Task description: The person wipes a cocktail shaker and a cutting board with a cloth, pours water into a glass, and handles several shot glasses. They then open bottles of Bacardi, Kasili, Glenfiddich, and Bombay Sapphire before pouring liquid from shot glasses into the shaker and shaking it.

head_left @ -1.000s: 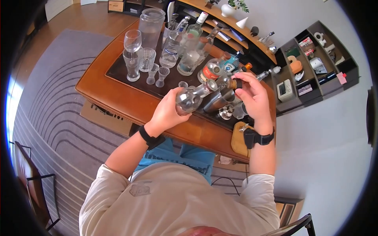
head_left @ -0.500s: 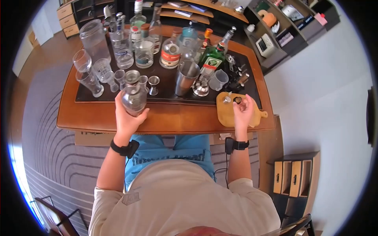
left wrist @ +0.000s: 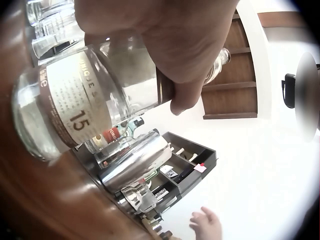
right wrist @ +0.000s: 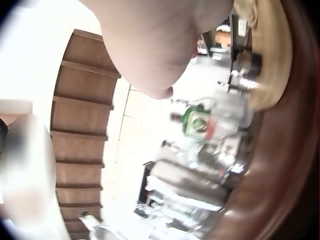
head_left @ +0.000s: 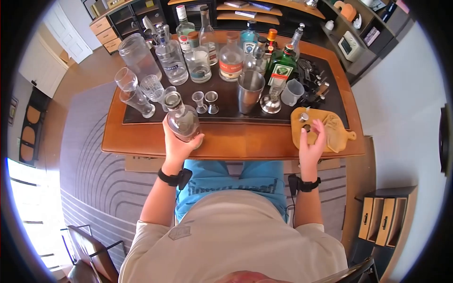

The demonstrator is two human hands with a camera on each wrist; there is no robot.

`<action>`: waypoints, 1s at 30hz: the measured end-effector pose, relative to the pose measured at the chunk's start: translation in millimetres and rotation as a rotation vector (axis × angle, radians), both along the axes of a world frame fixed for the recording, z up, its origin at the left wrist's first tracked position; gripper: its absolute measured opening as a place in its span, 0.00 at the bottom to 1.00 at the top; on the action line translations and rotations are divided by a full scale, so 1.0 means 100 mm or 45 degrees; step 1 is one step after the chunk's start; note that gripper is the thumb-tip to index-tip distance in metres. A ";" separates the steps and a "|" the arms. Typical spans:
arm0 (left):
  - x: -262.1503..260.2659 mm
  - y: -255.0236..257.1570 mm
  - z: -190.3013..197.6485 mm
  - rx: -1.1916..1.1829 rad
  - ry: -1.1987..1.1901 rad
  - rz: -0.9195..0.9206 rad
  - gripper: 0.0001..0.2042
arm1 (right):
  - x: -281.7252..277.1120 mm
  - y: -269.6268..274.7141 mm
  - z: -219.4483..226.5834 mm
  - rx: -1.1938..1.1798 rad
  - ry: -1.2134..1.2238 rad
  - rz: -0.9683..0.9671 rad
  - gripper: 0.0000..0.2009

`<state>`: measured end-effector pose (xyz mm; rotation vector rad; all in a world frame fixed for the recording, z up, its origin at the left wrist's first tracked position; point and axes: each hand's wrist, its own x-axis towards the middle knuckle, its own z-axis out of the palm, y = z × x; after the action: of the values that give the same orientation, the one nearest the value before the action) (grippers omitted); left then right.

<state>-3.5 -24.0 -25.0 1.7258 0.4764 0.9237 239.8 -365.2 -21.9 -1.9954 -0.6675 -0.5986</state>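
- A person in a beige shirt point(head_left: 236, 231) and blue trousers point(head_left: 231, 186) sits at the near side, with black straps on both wrists.
- The left hand point(head_left: 175, 147) grips a clear bottle point(head_left: 183, 121) with its fingers and thumb curled round it; the bottle is at the near edge of the brown surface point(head_left: 240, 144), left of the middle. In the left wrist view its pale label shows a large "15". Whether its base touches the surface cannot be told.
- The right hand point(head_left: 312, 144) is over the wooden board point(head_left: 298, 137), loosely spread with fingers slightly bent, and holds nothing.
- Just beside its fingertips a dark stopper point(head_left: 306, 128) lies on the board, with a small silvery piece point(head_left: 303, 116) near it.
- Beyond the bottle stand two small hourglass-shaped measures point(head_left: 205, 103), side by side.
- Farther right are a metal shaker tin point(head_left: 250, 94), a round-based metal piece point(head_left: 271, 104) and a translucent jug point(head_left: 292, 92).
- To the left several drinking glasses point(head_left: 140, 100) are grouped, a large clear jar point(head_left: 139, 54) behind them.
- Behind the shaker tin stand more bottles, among them a green bottle point(head_left: 281, 70) and one with an orange-red label point(head_left: 230, 63).
- Farthest off are shelves point(head_left: 250, 13), wooden drawers point(head_left: 104, 30) and a white door point(head_left: 68, 35).
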 end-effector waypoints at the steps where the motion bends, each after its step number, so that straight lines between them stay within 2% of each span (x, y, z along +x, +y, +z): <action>1: -0.01 -0.01 -0.06 0.006 -0.002 -0.010 0.54 | -0.16 0.12 0.08 0.240 0.082 0.226 0.26; 2: -0.04 -0.01 -0.11 0.018 0.014 -0.017 0.54 | -0.32 0.32 0.20 0.327 0.235 0.426 0.24; 3: -0.06 -0.02 -0.16 0.053 0.056 -0.004 0.54 | -0.45 0.54 0.33 0.377 0.315 0.669 0.27; 5: -0.11 0.01 -0.26 0.104 0.098 0.003 0.54 | -0.63 0.92 0.50 0.235 0.358 1.030 0.34; 7: -0.15 0.03 -0.34 0.049 0.118 -0.054 0.53 | -0.82 1.31 0.64 0.155 0.461 1.266 0.43; 9: -0.17 0.02 -0.30 0.090 0.180 -0.073 0.52 | -0.96 1.70 0.84 0.057 0.416 1.403 0.46; 11: -0.22 0.02 -0.27 0.151 0.308 -0.096 0.50 | -1.05 2.02 0.88 0.055 0.345 1.446 0.44; 12: -0.26 0.11 -0.45 0.299 0.390 -0.088 0.47 | -1.10 2.13 0.88 0.062 0.336 1.466 0.43; 13: -0.27 0.07 -0.41 0.511 0.332 -0.017 0.46 | -1.14 2.23 0.87 0.070 0.324 1.487 0.42; 15: -0.32 -0.04 -0.38 0.422 0.383 0.109 0.45 | -1.19 2.36 0.85 0.096 0.300 1.475 0.38; 18: -0.40 -0.07 -0.28 0.356 0.326 0.130 0.49 | -1.25 2.48 0.83 0.147 0.336 1.538 0.35; 20: -0.51 0.00 -0.24 0.255 0.245 0.095 0.51 | -1.28 2.56 0.78 0.228 0.640 1.568 0.31; 21: -0.59 0.03 -0.23 0.148 0.163 0.044 0.53 | -1.29 2.62 0.72 0.235 0.638 1.573 0.31; 22: -0.70 0.05 -0.25 0.099 0.056 0.044 0.57 | -1.28 2.71 0.63 0.403 0.865 1.675 0.31; 23: -0.85 0.08 -0.28 0.024 0.109 0.058 0.59 | -1.26 2.79 0.54 0.574 1.093 1.769 0.31; 25: -1.05 0.10 -0.30 -0.119 -0.008 0.109 0.59 | -1.22 2.89 0.38 0.567 1.126 1.752 0.29; 27: -1.26 0.14 -0.29 0.009 0.070 0.200 0.55 | -1.27 2.94 0.23 0.814 1.489 1.643 0.27; 28: -1.33 0.16 -0.32 0.014 0.043 0.252 0.49 | -1.29 2.95 0.18 0.808 1.523 1.596 0.26; 30: -1.45 0.18 -0.40 -0.003 0.031 0.260 0.47 | -1.34 2.98 0.06 0.867 1.595 1.598 0.25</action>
<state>-148.5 -6.1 -65.2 1.7098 0.6792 1.0464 105.5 -67.1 -16.0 -0.6964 -0.5964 0.9963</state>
